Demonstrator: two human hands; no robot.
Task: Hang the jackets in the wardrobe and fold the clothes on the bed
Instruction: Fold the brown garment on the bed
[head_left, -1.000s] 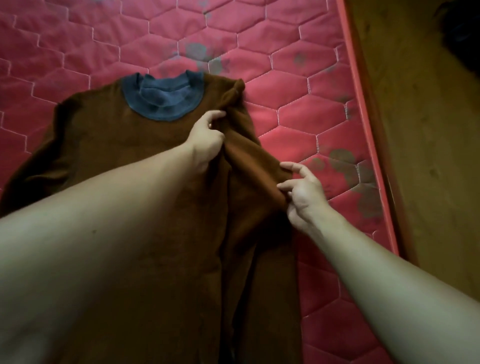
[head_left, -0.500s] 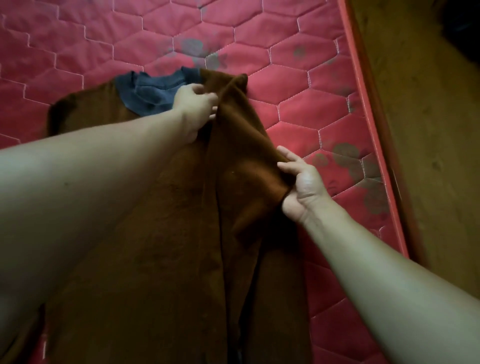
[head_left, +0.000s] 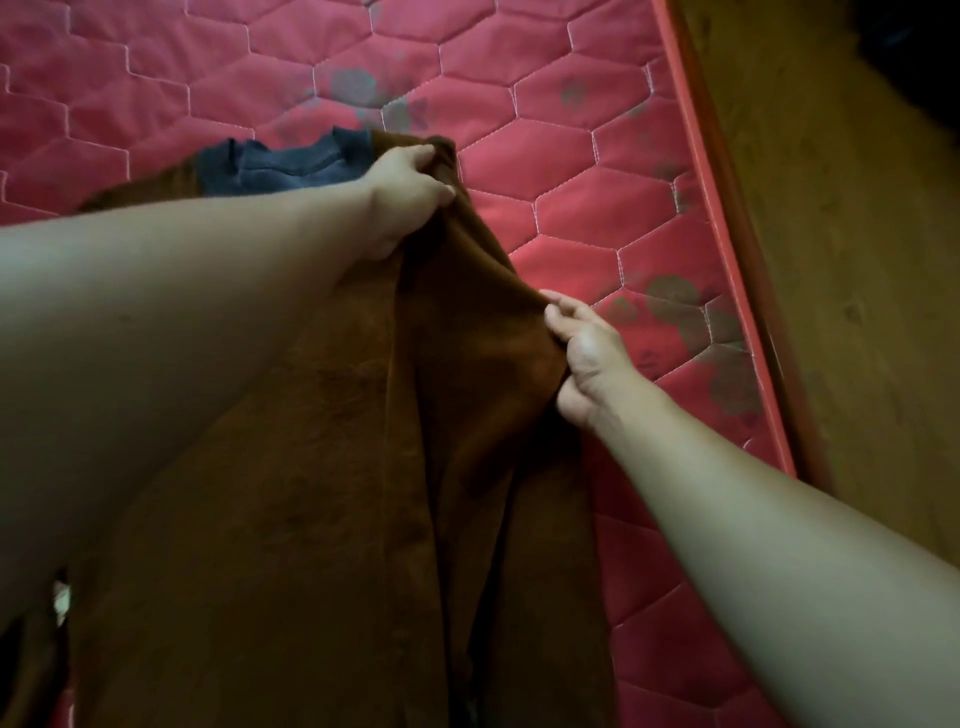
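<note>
on red mattress, brown sweater in left hand and right hand

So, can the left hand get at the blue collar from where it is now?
Probably yes. The blue collar lies in plain view right beside the left hand, with nothing between them. But that hand grips a fold of the brown top at the shoulder, so it would need to let go first.

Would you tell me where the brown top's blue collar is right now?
In the head view the blue collar lies upper left of centre on the red mattress, just left of the left hand gripping the brown top.
</note>
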